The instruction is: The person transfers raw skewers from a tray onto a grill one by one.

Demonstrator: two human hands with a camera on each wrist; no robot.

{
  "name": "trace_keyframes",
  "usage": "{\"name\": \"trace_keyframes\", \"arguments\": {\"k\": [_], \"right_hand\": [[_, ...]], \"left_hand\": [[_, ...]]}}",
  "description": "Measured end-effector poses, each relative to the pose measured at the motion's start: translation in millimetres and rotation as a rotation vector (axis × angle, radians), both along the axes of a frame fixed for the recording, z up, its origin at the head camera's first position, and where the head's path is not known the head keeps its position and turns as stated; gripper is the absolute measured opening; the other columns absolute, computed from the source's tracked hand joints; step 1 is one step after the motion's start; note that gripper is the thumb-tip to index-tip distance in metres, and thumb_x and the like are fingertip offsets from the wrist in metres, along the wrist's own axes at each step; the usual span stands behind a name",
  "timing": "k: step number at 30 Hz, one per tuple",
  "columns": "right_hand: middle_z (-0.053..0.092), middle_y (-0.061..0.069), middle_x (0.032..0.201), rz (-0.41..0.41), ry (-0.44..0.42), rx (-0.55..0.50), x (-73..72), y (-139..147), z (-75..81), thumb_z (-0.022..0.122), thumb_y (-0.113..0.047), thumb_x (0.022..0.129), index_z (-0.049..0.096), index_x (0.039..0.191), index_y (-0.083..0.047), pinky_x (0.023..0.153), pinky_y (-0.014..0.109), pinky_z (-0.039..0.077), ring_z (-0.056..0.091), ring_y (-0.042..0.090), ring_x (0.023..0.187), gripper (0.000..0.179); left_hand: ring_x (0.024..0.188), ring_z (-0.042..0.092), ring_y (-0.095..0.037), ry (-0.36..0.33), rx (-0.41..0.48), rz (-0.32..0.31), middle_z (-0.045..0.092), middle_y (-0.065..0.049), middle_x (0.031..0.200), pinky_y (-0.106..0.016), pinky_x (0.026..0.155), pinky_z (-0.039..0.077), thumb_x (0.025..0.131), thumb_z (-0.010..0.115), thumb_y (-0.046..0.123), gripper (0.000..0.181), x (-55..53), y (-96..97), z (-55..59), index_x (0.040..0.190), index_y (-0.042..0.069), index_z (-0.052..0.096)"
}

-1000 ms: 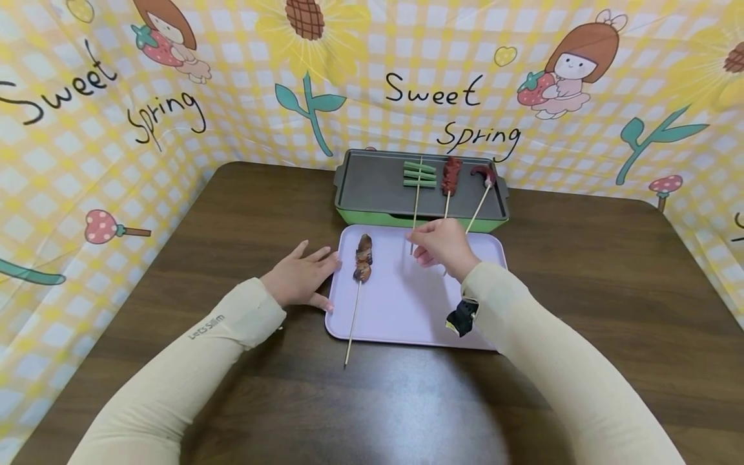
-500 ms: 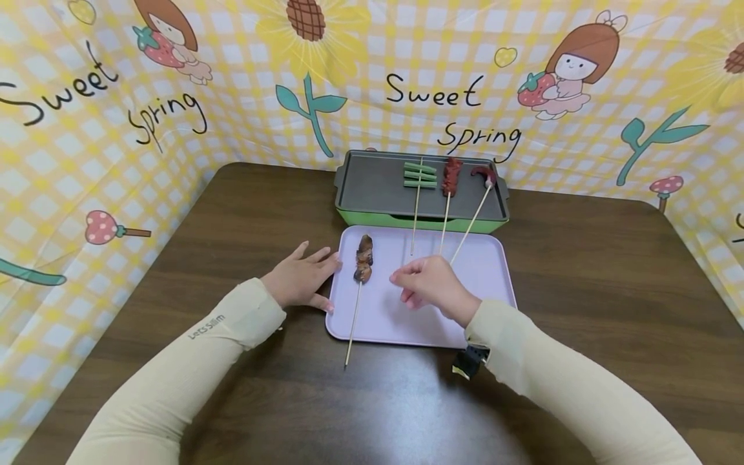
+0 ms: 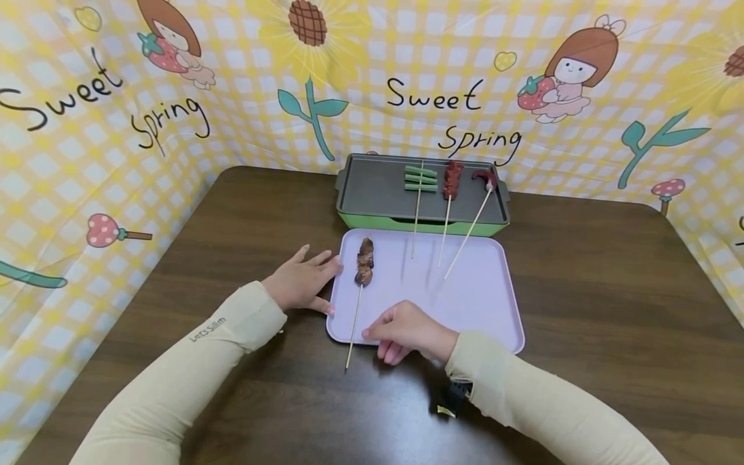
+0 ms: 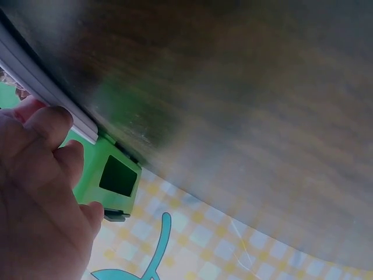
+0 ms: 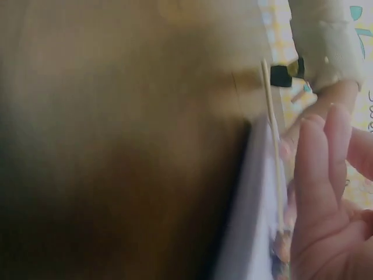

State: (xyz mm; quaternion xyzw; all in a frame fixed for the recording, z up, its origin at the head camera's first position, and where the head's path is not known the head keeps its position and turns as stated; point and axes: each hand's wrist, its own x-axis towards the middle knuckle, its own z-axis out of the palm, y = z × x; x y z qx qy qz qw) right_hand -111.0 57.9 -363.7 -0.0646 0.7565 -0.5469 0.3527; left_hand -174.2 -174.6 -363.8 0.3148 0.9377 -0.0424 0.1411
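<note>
In the head view my left hand (image 3: 299, 281) lies with spread fingers at the left edge of the lilac tray (image 3: 482, 310), fingertips touching its rim. A skewer of browned chunks (image 3: 364, 261) lies along the tray's left side, its bare stick poking past the front edge. My right hand (image 3: 409, 332) is over the front rim, fingertips just right of that stick and apart from it. From the right wrist view, the hand's fingers (image 5: 315, 157) look relaxed beside the stick (image 5: 274, 146), holding nothing.
Behind the tray stands a green-sided grill (image 3: 372, 187) with a grey plate. On it lie a green vegetable skewer (image 3: 420, 179), a red meat skewer (image 3: 452, 181) and a dark red tentacle-like skewer (image 3: 485, 179), their sticks reaching over the tray. A checked cloth (image 3: 360, 77) hangs behind the table.
My right hand has let go of the green vegetable skewer's stick on the grill and come back, down and leftward, to the browned skewer's stick. The left hand has stayed at the tray.
</note>
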Motion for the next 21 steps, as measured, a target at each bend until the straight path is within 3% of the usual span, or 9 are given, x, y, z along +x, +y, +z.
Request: {"name": "trace_keyframes", "arguments": {"k": [9,21], "right_hand": [[0.059,0.002,0.051,0.038,-0.044,0.007,7.7,-4.4,-7.8,0.064,-0.009,0.089,0.069,0.082,0.007,0.046,0.026,0.053,0.055,0.007,0.04,0.019],[0.058,0.003,0.053,0.075,-0.062,0.007,18.4,-13.5,-10.4,0.058,-0.004,0.092,0.07,0.089,0.007,0.047,0.027,0.054,0.055,0.007,0.041,0.016]], "left_hand": [[0.141,0.024,-0.034,-0.019,0.004,0.002,0.033,-0.02,0.15,-0.058,0.112,0.009,0.081,0.067,0.052,0.087,-1.0,1.9,0.1,0.143,-0.002,0.038],[0.141,0.024,-0.034,-0.028,-0.003,0.003,0.033,-0.021,0.15,-0.058,0.112,0.01,0.082,0.066,0.051,0.087,0.2,2.0,1.6,0.144,-0.003,0.036]]}}
